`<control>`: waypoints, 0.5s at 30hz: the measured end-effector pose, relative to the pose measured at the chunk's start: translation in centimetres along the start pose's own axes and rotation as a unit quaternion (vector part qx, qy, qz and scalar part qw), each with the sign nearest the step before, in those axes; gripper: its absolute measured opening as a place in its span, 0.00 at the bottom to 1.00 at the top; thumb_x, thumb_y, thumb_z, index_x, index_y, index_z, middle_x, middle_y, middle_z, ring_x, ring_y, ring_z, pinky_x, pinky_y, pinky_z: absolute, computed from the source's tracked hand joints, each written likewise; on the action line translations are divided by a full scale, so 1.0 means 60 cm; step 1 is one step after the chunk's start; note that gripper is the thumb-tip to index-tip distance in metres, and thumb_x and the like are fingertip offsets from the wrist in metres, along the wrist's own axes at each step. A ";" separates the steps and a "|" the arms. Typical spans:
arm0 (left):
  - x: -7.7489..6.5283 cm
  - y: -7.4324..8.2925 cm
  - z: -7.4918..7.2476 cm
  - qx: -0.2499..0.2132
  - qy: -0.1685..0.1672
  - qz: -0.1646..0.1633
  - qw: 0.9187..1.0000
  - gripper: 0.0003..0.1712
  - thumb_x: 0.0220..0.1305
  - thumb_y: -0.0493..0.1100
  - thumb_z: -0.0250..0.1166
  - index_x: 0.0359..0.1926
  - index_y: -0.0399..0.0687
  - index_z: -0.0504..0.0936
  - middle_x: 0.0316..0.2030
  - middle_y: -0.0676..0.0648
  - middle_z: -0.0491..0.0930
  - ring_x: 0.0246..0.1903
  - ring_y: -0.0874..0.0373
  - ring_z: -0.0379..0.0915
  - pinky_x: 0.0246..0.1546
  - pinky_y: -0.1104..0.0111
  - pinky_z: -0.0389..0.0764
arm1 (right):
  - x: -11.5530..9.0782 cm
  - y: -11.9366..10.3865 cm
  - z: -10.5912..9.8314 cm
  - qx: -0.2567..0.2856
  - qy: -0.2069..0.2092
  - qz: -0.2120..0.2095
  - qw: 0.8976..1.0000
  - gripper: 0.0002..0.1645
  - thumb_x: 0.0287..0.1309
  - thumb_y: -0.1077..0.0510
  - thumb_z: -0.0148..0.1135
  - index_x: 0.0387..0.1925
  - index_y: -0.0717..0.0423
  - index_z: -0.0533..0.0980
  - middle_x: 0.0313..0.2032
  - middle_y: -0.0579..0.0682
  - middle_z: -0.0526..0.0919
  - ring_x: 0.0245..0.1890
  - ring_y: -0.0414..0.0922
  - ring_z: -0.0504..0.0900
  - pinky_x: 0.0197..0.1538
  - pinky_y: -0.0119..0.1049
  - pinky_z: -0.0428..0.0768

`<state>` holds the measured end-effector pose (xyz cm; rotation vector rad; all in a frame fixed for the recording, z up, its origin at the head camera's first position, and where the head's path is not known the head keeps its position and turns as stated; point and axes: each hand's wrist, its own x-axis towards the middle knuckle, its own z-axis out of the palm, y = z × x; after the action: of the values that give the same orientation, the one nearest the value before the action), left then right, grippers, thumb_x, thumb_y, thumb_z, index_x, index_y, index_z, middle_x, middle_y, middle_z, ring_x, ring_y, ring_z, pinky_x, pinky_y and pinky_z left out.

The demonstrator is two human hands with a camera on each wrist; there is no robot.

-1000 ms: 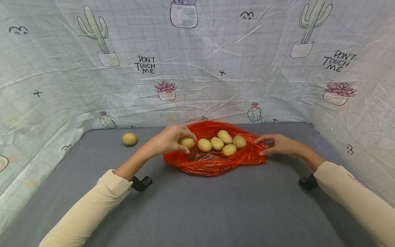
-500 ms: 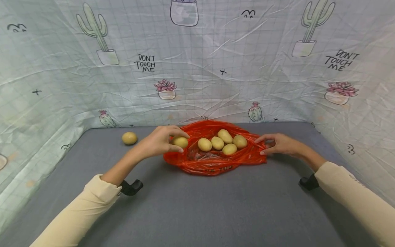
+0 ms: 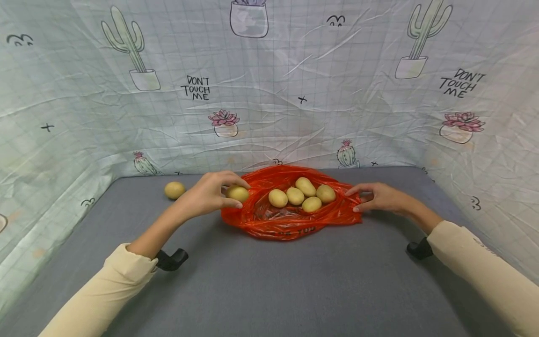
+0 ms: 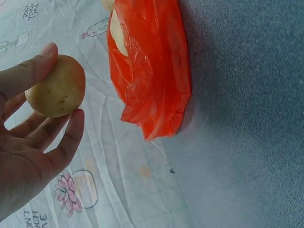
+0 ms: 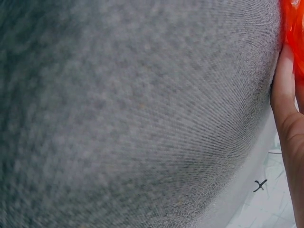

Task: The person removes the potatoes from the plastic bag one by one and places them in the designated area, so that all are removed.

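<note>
My left hand point(image 3: 212, 193) holds a potato point(image 3: 237, 194) between thumb and fingers, at the left side of a red plastic bag point(image 3: 286, 230). In the left wrist view that potato point(image 4: 59, 88) is round and yellow-brown with small dark specks, held up apart from the bag point(image 4: 156, 71). Several more potatoes point(image 3: 295, 196) lie in the bag's wide mouth. At the bag's right end, my right hand point(image 3: 381, 197) pinches the red plastic between thumb and fingers. The right wrist view catches only part of this hand point(image 5: 288, 114) by the bag's edge.
One loose potato point(image 3: 174, 190) lies on the grey tabletop point(image 3: 269, 285), left of the bag and behind my left hand. A pale curtain printed with cacti point(image 3: 269, 103) encloses the back and both sides.
My left hand has drawn the potato leftward, from over the bag's inside to its left edge. The right hand keeps its place at the bag's right end.
</note>
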<state>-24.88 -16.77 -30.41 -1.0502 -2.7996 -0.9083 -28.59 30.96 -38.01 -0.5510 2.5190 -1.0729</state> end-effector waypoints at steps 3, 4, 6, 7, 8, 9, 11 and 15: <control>-0.004 -0.003 -0.003 0.002 0.006 -0.005 1.000 0.24 0.52 0.38 0.80 0.52 0.46 0.87 0.50 0.47 0.85 0.45 0.53 0.79 0.42 0.57 0.82 | 0.000 0.001 0.001 0.003 -0.002 -0.005 1.000 0.32 0.59 0.53 0.74 0.64 0.55 0.76 0.70 0.67 0.66 0.66 0.64 0.71 0.63 0.54 0.72; -0.006 -0.004 -0.004 0.002 0.008 -0.007 1.000 0.24 0.52 0.38 0.80 0.52 0.46 0.87 0.50 0.47 0.85 0.45 0.53 0.79 0.42 0.57 0.82 | 0.000 0.001 0.001 0.003 -0.001 -0.005 1.000 0.32 0.59 0.53 0.74 0.64 0.55 0.76 0.70 0.67 0.66 0.67 0.64 0.71 0.63 0.54 0.72; -0.008 -0.006 -0.006 0.003 0.011 -0.011 1.000 0.24 0.51 0.37 0.80 0.52 0.46 0.87 0.50 0.47 0.85 0.46 0.53 0.79 0.42 0.58 0.81 | -0.001 0.000 0.001 0.003 0.000 -0.004 1.000 0.32 0.59 0.53 0.74 0.63 0.54 0.77 0.70 0.66 0.66 0.67 0.64 0.70 0.63 0.55 0.72; -0.010 -0.007 -0.007 0.003 0.014 -0.013 1.000 0.24 0.51 0.37 0.80 0.51 0.46 0.87 0.51 0.48 0.85 0.46 0.53 0.79 0.42 0.58 0.81 | -0.001 0.000 0.001 0.002 0.000 -0.004 1.000 0.32 0.59 0.52 0.74 0.63 0.54 0.77 0.71 0.66 0.66 0.67 0.64 0.70 0.63 0.56 0.72; -0.011 -0.007 -0.008 0.005 0.017 -0.013 1.000 0.24 0.50 0.37 0.80 0.51 0.47 0.87 0.51 0.48 0.85 0.46 0.53 0.79 0.42 0.59 0.81 | -0.001 -0.001 0.000 0.001 0.000 -0.004 1.000 0.32 0.59 0.52 0.74 0.64 0.54 0.77 0.71 0.66 0.66 0.67 0.64 0.70 0.64 0.56 0.72; -0.012 -0.008 -0.009 0.007 0.020 -0.013 1.000 0.24 0.50 0.37 0.81 0.51 0.47 0.88 0.51 0.48 0.85 0.47 0.53 0.79 0.43 0.58 0.81 | -0.001 -0.001 0.000 0.001 0.001 -0.004 1.000 0.32 0.59 0.52 0.74 0.63 0.54 0.77 0.70 0.66 0.67 0.67 0.64 0.70 0.63 0.56 0.72; -0.014 -0.009 -0.011 0.010 0.027 -0.013 0.999 0.24 0.49 0.36 0.81 0.50 0.48 0.88 0.50 0.48 0.85 0.46 0.53 0.79 0.43 0.58 0.81 | -0.002 -0.001 0.000 0.004 0.001 -0.004 1.000 0.31 0.59 0.53 0.74 0.63 0.54 0.77 0.70 0.66 0.67 0.67 0.64 0.70 0.63 0.56 0.72; -0.017 -0.012 -0.014 0.008 0.041 -0.015 0.999 0.25 0.48 0.36 0.82 0.50 0.46 0.88 0.49 0.48 0.86 0.45 0.54 0.80 0.43 0.58 0.81 | -0.001 0.001 0.000 0.009 -0.001 -0.004 1.000 0.31 0.59 0.54 0.74 0.64 0.55 0.76 0.71 0.66 0.66 0.67 0.64 0.71 0.63 0.55 0.72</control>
<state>-24.69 -18.23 -30.31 -0.9498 -2.7583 -0.9071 -28.51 31.00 -38.04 -0.5568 2.5048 -1.0969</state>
